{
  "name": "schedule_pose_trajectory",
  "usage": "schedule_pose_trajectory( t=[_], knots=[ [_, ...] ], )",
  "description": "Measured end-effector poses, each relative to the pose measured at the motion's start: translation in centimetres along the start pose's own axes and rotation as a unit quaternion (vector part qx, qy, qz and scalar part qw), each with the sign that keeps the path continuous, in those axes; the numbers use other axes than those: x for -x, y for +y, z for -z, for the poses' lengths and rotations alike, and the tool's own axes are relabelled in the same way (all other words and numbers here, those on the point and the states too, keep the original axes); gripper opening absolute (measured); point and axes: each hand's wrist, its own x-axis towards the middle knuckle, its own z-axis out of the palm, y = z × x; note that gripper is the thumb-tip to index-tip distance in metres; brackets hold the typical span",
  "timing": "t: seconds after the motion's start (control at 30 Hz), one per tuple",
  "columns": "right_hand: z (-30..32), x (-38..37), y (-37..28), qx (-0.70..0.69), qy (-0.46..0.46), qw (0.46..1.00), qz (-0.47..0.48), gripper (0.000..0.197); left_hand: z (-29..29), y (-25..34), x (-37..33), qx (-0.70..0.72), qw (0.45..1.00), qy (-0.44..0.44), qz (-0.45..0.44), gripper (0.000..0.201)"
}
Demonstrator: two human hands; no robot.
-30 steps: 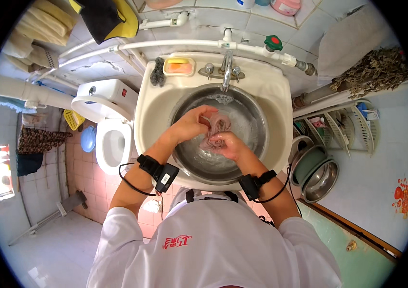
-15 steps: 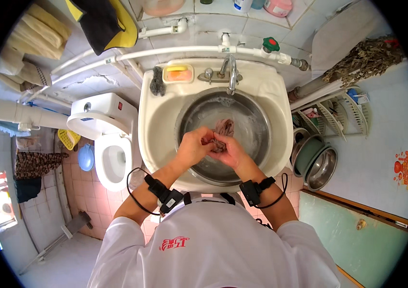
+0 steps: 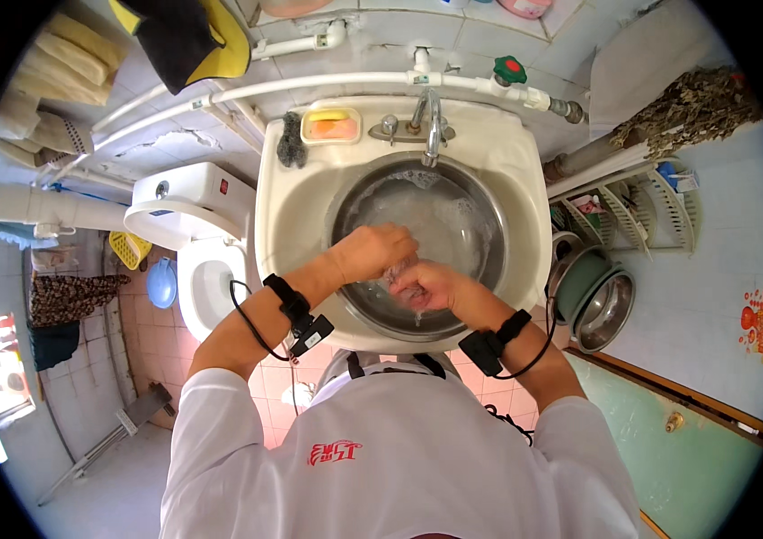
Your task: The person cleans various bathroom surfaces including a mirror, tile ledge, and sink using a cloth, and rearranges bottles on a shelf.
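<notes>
A wet, greyish-pink cloth (image 3: 402, 269) is bunched between my two hands, over the steel basin (image 3: 346, 193). My left hand (image 3: 374, 251) is closed on its upper end, with the back of the hand up. Slightly lower and to the right, my right hand (image 3: 428, 284) is wrapped round the other end. Water drips below the right hand. Much of the cloth is hidden by my fingers. Cloudy, sudsy water (image 3: 458, 216) lies in the basin, which sits in the cream sink (image 3: 296, 207).
A chrome faucet (image 3: 433, 135) reaches over the basin's far rim. On the sink's back left are a soap dish (image 3: 332, 137) and a dark scouring pad (image 3: 291, 141). A toilet (image 3: 212, 287) stands left; metal bowls (image 3: 603, 310) lean at the right.
My hands have shifted from holding the cloth together to gripping it at offset ends, left above right. The cloth is more tightly bunched, and water now drips from it.
</notes>
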Motion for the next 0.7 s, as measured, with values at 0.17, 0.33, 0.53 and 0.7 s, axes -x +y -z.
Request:
schedule_pose_trajectory(
  t=[0.17, 0.33, 0.53, 0.7],
  knots=[
    [4.3, -0.1, 0.4, 0.306, 0.194, 0.926, 0.110, 0.022, -4.4, 0.0, -4.2, 0.009, 0.977, -0.120, 0.177, 0.044],
    [2.4, 2.1, -0.4, 0.663, 0.370, 0.605, 0.240, 0.035, -7.0, 0.4, -5.3, 0.041, 0.929, -0.157, 0.333, 0.053],
    [8.7, 4.8, -1.8, 0.324, 0.202, 0.918, 0.105, 0.019, -3.0, 5.1, -6.7, 0.118, 0.943, 0.000, 0.312, 0.084],
    [10.0, 7.0, -2.9, -0.025, -0.054, 0.998, -0.037, 0.025, -3.6, 7.0, -6.7, -0.043, 0.989, 0.072, 0.126, 0.088]
  ],
)
